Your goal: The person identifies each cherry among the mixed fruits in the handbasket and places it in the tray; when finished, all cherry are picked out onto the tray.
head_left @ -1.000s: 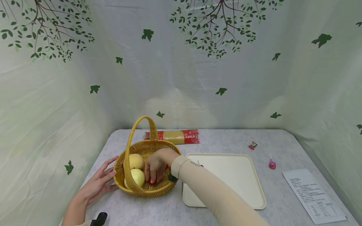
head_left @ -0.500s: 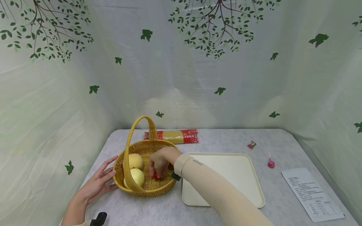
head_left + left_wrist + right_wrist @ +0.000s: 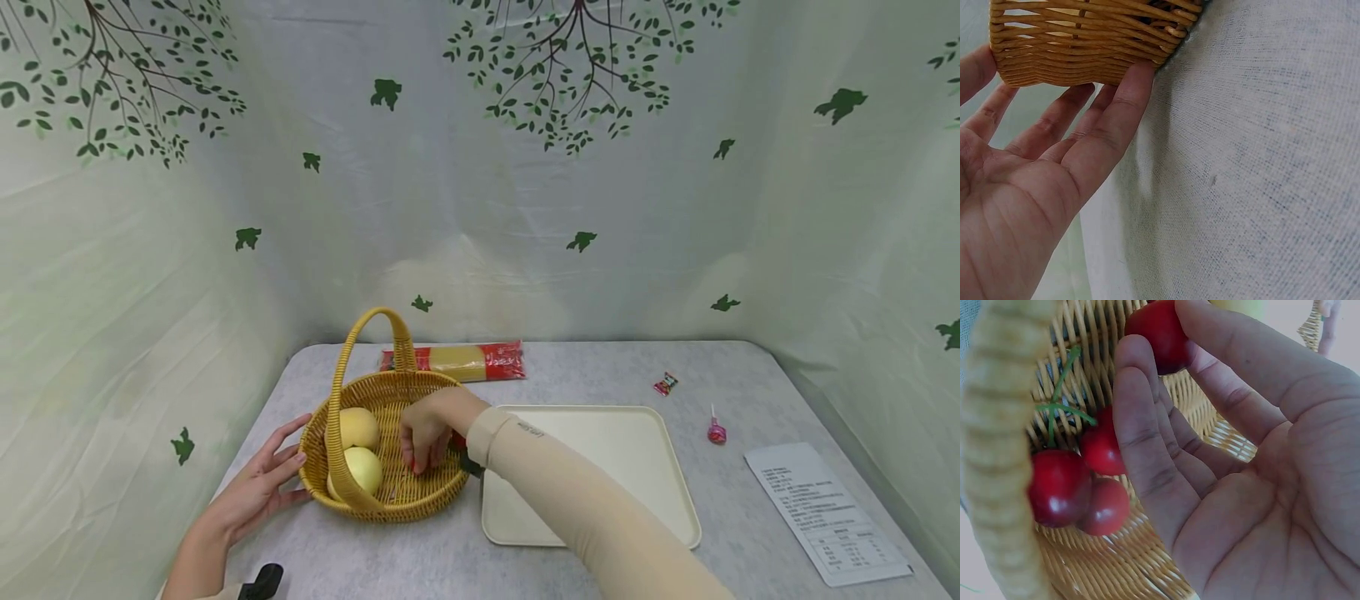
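Cherries (image 3: 1100, 487) w/ right hand (image 3: 427, 427) now lifted higher in basket (image 3: 390, 492), fingers pinching one; left hand (image 3: 258, 487) flat, unmoved.

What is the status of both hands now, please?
Left hand open, touching basket. Right hand inside basket, pinching red cherry. More cherries beside; nothing blocking.

Woven wicker basket (image 3: 420, 492); glossy smooth cherries (image 3: 1085, 487); matt cloth table cover (image 3: 1260, 162).
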### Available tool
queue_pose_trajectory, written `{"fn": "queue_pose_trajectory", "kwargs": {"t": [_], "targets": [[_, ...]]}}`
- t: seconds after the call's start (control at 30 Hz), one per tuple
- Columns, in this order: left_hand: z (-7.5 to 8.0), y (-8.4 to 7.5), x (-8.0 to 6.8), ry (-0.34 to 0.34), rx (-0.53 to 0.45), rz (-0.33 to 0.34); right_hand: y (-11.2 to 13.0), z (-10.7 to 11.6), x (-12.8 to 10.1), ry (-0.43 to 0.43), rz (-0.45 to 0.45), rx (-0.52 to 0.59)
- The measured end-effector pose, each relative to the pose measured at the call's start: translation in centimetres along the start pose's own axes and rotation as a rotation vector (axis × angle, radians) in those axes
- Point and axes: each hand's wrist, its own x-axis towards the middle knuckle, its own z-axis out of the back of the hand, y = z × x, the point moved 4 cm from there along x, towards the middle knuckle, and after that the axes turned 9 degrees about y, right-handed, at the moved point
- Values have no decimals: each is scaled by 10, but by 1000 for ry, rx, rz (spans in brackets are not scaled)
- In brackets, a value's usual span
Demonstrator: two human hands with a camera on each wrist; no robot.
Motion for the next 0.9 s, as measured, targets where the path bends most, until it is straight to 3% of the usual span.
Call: {"fn": "queue_pose_trajectory", "kwargs": {"t": [0.23, 0.5, 0.9], "targets": [[1, 1, 1, 2, 4, 8, -1, 4, -8, -39, 46, -28], [1, 1, 1, 6, -3, 5, -5, 10, -28, -88, 130, 12], [-1, 0, 1, 20, -7, -23, -27, 23, -59, -177, 247, 12]]}}
